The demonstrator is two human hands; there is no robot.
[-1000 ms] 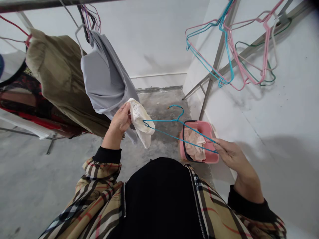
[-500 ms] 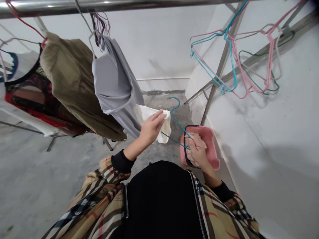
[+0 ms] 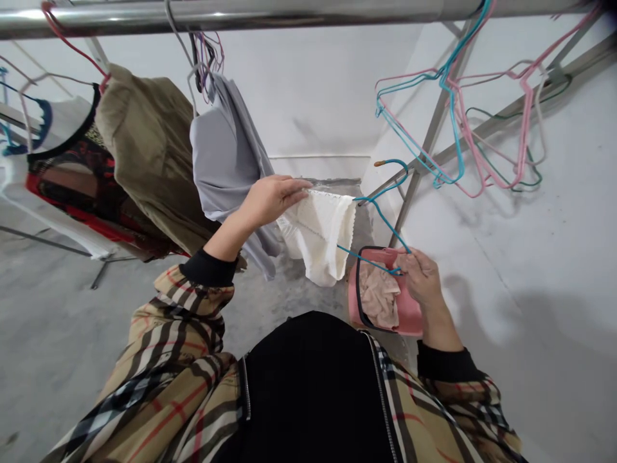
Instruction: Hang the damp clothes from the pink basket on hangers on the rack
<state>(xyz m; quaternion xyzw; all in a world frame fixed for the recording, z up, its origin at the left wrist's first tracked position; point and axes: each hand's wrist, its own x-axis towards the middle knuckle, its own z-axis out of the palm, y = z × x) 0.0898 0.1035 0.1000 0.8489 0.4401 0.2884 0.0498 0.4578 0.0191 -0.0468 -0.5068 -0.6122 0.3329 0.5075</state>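
White underpants (image 3: 321, 238) with a scalloped edge hang spread out on a blue wire hanger (image 3: 385, 226). My left hand (image 3: 270, 200) pinches their upper left edge between thumb and fingers. Closed around the hanger's right end is my right hand (image 3: 419, 275), over the pink basket. The hanger's hook points up and left, and its left part runs inside the white cloth, where it is hidden.
A pink basket (image 3: 409, 315) holding crumpled beige cloth (image 3: 378, 296) stands by the right wall. A metal rail (image 3: 308, 16) crosses the top. Grey (image 3: 222, 154) and olive garments (image 3: 149, 154) hang left; blue hangers (image 3: 456, 141) and pink ones hang right.
My hands have moved apart, the left up and left, the right to the right with the hanger. The underpants are now stretched wider, and more of the beige cloth shows.
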